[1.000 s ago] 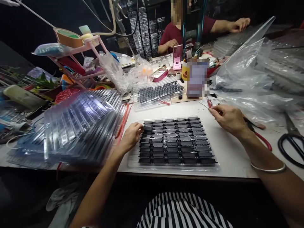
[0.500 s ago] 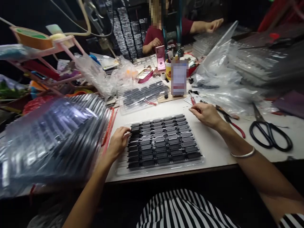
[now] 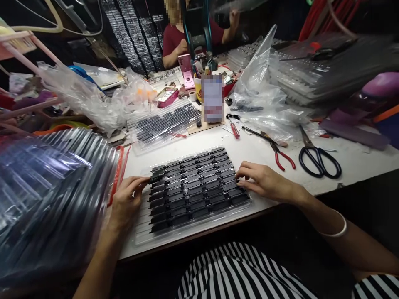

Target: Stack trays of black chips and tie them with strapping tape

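Note:
A clear plastic tray lies on the white table, bearing several rows of black comb-like strips. At the tray's left edge, my left hand has its thumb and fingertips together on the end of a black strip in one of the upper rows. On the opposite side, my right hand is at the right ends of the rows, thumb and fingers bent close together. Whatever lies between its fingertips is too small to make out.
Stacked filled trays stand at the left. Behind lie another tray and a propped phone. To the right are a screwdriver, red-handled pliers, scissors and plastic bags. A person sits opposite.
My right hand has come down from near the screwdriver to the right ends of the rows. My left hand stays at the left edge. The view has shifted to the right.

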A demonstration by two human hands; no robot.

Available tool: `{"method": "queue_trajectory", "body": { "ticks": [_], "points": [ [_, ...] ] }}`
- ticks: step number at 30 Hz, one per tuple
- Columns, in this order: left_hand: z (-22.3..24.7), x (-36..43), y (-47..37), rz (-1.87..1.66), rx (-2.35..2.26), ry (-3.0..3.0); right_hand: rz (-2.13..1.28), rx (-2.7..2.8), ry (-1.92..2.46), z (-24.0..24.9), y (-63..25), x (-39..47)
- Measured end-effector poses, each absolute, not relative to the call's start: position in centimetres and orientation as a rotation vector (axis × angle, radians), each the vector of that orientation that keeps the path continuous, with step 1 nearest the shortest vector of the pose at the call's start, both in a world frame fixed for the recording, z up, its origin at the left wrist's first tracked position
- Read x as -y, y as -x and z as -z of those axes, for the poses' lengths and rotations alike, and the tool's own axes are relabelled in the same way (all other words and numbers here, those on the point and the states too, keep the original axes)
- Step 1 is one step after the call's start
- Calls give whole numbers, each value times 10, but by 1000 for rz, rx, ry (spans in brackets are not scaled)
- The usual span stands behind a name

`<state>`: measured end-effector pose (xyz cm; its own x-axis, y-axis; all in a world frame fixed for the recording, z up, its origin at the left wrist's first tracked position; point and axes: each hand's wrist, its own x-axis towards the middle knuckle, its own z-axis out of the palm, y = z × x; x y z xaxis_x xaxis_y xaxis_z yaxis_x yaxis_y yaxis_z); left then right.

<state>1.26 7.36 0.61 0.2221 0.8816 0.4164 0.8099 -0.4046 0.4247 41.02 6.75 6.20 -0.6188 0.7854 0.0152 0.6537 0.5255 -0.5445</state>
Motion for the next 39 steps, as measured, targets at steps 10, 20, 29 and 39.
{"method": "queue_trajectory", "body": {
  "ticks": [10,20,29,39],
  "points": [
    [-6,-58,-26,-777,-1765,-2295,-582,2340,1205,-44,-407,-48],
    [-4,3,-51,-678,-1877,-2040,-516,2376,1048,-40,-410,-45],
    [13,28,-54,-455,-1987,-2283,-423,2278,1052,-43,-413,-19],
    [14,37,-59,-354,-2122,-2248,-345,2176,1145,-29,-404,-2]
  ]
}}
